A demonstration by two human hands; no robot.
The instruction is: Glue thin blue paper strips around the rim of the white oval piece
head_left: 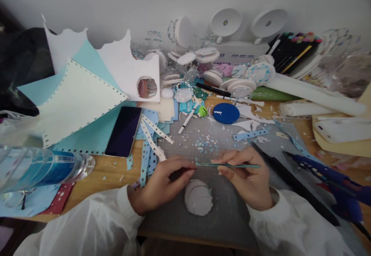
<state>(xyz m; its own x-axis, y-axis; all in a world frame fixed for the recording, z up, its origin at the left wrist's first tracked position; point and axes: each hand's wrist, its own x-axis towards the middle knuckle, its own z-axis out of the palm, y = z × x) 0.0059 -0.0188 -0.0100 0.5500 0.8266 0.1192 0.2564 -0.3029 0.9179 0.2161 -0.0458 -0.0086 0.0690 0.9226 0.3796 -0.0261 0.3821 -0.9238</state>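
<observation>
My right hand point(243, 174) pinches slim teal tweezers point(240, 166), held level and pointing left above the grey cutting mat point(226, 217). At their tip is a tiny pale piece, too small to name. My left hand point(171, 180) meets that tip, thumb and forefinger drawn close together; whatever lies between them is hidden. Below and between both hands, a round white paper disc point(198, 198) with a thin strand across it lies on the mat. Small blue and white paper bits point(206, 144) are scattered just beyond my fingers.
A phone point(123, 132), punched paper strips point(152, 136) and a water bottle point(43, 169) are at left. A blue oval lid point(226, 113) and a marker point(188, 118) lie beyond the bits. Rightward are a black pen-like tool point(295, 184) and a blue glue gun point(327, 174). Decorated discs point(242, 87) crowd the back.
</observation>
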